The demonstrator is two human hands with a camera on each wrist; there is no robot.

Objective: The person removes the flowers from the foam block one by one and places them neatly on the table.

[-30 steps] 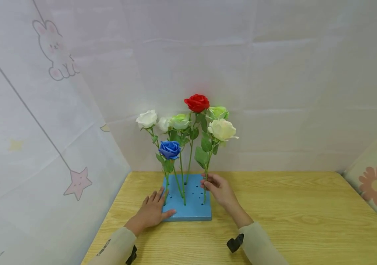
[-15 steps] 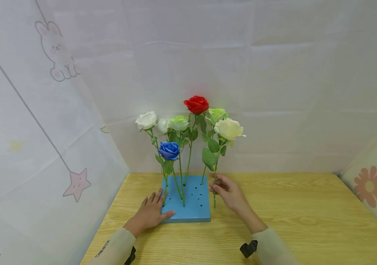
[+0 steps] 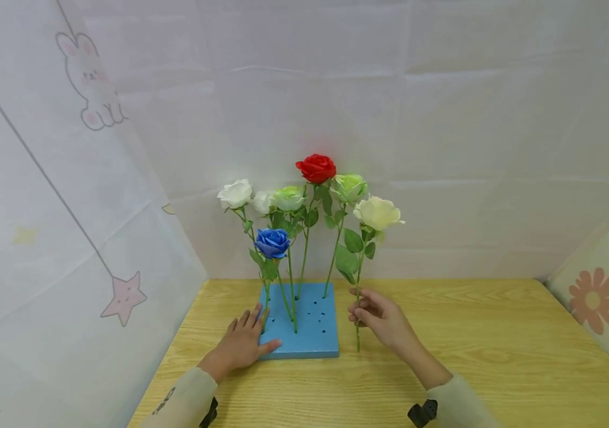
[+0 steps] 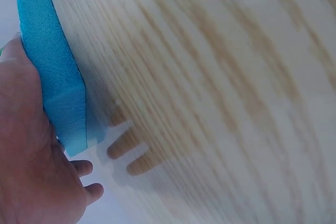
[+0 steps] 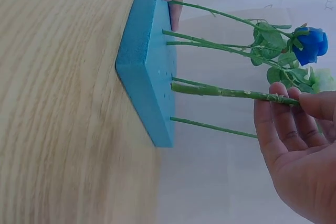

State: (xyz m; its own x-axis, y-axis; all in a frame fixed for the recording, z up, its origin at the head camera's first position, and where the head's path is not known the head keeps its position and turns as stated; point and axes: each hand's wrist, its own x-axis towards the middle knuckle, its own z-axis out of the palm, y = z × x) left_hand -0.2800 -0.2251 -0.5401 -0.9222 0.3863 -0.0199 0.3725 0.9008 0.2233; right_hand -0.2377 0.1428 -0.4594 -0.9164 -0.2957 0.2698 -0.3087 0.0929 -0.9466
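A cream rose (image 3: 377,213) stands upright just right of the blue foam board (image 3: 310,348), its stem pinched between thumb and fingers of my right hand (image 3: 387,321). In the right wrist view the bare end of that stem (image 5: 210,91) shows free, outside any hole. My left hand (image 3: 240,345) rests with spread fingers on the board's left edge, and the left wrist view shows its palm side against the blue edge (image 4: 58,72). Stems of a blue rose (image 3: 272,242), a red rose (image 3: 316,168), a white rose (image 3: 235,194) and green-tinged roses (image 3: 349,187) stand in the board.
Several small holes dot the right half of the board's top. Under it lies a wood-grain table (image 3: 476,345), backed by a pale cloth (image 3: 470,131). A printed cloth (image 3: 42,238) with a rabbit and a star hangs at the left.
My right hand has drawn the cream rose out of the board's right side and moved it right, off the board and nearer to me. The left hand stays in place.
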